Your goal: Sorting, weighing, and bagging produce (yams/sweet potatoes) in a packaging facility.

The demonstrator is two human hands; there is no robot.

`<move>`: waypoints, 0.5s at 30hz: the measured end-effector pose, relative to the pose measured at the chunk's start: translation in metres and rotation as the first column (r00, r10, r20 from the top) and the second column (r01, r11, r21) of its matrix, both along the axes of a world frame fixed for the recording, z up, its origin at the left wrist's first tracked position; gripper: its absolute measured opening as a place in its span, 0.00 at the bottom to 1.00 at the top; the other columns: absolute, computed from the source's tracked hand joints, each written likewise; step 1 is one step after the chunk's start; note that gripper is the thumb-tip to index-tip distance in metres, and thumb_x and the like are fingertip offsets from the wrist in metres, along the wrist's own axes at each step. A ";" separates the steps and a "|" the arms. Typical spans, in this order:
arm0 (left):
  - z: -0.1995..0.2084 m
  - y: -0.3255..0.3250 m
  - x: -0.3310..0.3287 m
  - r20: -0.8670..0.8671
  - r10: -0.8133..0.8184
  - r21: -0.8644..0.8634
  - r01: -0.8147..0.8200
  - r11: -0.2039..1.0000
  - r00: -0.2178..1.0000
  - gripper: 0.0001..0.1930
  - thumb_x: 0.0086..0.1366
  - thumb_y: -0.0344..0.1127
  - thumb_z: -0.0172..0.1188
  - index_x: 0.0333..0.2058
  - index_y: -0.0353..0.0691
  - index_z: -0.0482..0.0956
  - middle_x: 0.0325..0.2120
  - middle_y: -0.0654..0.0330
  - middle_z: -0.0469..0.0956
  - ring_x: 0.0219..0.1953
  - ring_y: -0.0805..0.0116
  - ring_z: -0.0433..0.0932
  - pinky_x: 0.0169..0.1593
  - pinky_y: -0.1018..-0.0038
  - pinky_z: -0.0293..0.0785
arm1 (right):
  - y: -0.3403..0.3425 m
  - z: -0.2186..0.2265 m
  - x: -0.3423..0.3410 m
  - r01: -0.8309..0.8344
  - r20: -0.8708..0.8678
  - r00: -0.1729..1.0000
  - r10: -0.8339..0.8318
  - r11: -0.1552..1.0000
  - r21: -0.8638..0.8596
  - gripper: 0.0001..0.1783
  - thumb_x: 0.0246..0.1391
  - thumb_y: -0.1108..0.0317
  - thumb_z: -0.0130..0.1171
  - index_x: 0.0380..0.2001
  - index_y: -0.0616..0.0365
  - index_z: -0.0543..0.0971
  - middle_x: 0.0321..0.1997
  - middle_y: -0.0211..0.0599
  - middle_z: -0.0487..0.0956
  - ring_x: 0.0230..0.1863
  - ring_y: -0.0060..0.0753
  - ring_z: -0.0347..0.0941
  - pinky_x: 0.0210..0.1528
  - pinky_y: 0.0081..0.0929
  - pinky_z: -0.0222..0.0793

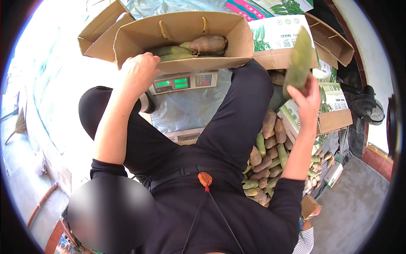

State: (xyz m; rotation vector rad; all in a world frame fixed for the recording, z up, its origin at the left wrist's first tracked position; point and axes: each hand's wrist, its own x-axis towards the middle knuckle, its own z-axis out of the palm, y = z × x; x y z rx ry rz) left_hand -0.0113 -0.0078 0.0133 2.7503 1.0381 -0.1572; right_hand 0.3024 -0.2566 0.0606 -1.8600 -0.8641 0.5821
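My right hand (305,95) is closed round the lower end of a long green radish (299,59), raised upright at the right. My left hand (141,70) rests at the near left corner of an open cardboard box (182,65), its fingers curled over the rim. Several radishes (208,43), green and muddy brown, lie inside that box. Two yellow cord handles hang on its far wall. Under the box stands a digital scale (185,82) with a lit green display.
Beside my right leg lies a heap of radishes (264,167). Printed white-and-green cartons (281,38) stand at the right, with another open carton (103,31) at the far left. A black fan (368,106) is near the right wall. Clear plastic sheeting (182,112) covers the surface between my legs.
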 end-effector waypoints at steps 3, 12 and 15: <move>0.003 -0.001 -0.001 0.005 -0.011 0.003 0.011 1.000 1.000 0.08 0.55 0.35 0.60 0.30 0.36 0.76 0.30 0.54 0.76 0.37 0.54 0.77 0.41 0.62 0.73 | 0.067 0.017 -0.015 -0.222 0.060 0.973 0.223 0.975 -0.034 0.30 0.41 0.72 0.65 0.51 0.62 0.69 0.45 0.40 0.75 0.48 0.31 0.71 0.50 0.28 0.67; 0.004 -0.002 0.005 -0.013 -0.010 -0.043 0.010 0.999 1.000 0.08 0.56 0.36 0.60 0.32 0.37 0.76 0.31 0.54 0.76 0.38 0.53 0.77 0.42 0.62 0.73 | 0.187 -0.038 -0.072 -0.537 0.436 0.691 0.577 0.813 -0.224 0.30 0.40 0.63 0.64 0.50 0.55 0.71 0.49 0.39 0.75 0.51 0.42 0.70 0.53 0.36 0.65; 0.003 0.000 0.005 -0.031 -0.014 -0.060 0.012 0.998 0.999 0.09 0.56 0.36 0.60 0.33 0.38 0.77 0.32 0.54 0.76 0.38 0.52 0.77 0.42 0.61 0.73 | 0.186 -0.051 -0.075 -0.509 0.579 0.670 0.464 0.855 -0.097 0.28 0.44 0.64 0.63 0.52 0.55 0.71 0.48 0.37 0.76 0.49 0.35 0.71 0.49 0.29 0.67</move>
